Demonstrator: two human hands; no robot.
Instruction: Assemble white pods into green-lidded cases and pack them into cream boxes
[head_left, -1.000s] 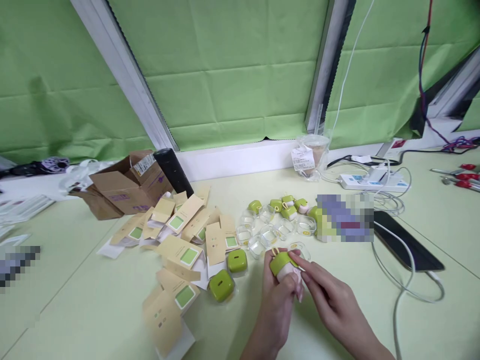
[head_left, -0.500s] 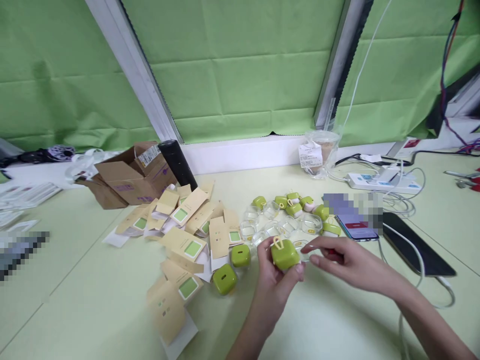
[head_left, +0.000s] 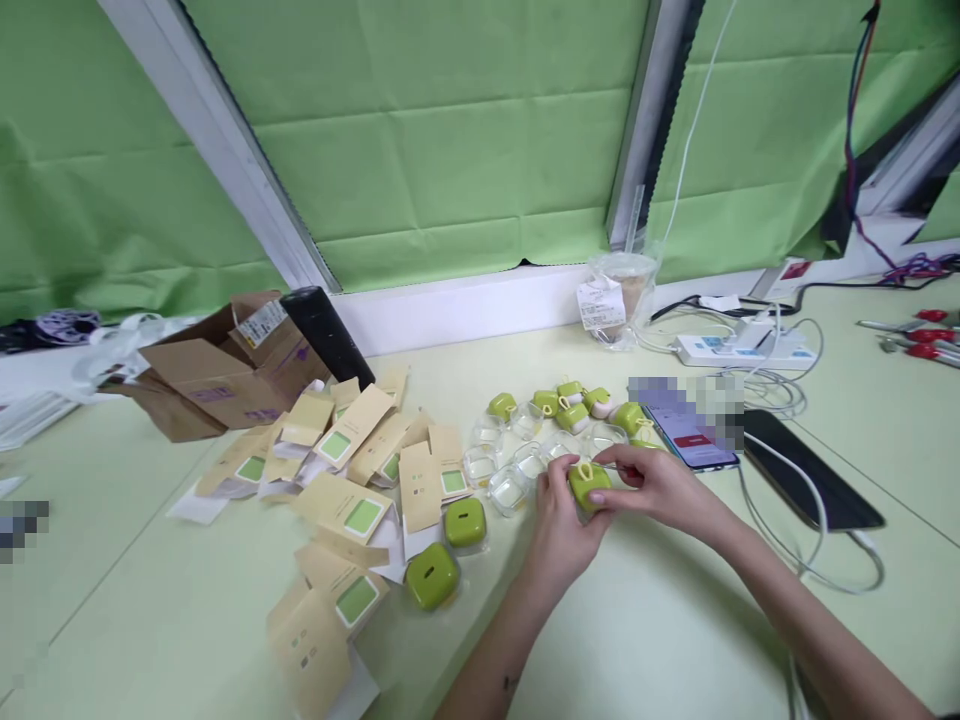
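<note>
A small green case (head_left: 588, 484) with a yellow loop sits between both my hands, low over the table. My left hand (head_left: 561, 515) is closed around its left side. My right hand (head_left: 654, 487) pinches its right side with curled fingers. Just behind them lie several clear plastic shells (head_left: 517, 470) and more green cases (head_left: 571, 404). Two finished green cases (head_left: 433, 575) rest to the left, by my left forearm.
Kraft paper sleeves (head_left: 352, 500) are scattered at the left, near an open cardboard box (head_left: 217, 370) and a black cylinder (head_left: 324, 328). Two phones (head_left: 802, 480) with a white cable lie at the right. A plastic cup (head_left: 626, 300) and power strip (head_left: 742, 350) stand at the back.
My right hand swung out toward the clear shells and came back onto the green case. Both hands moved forward and lower, away from me, toward the shells.
</note>
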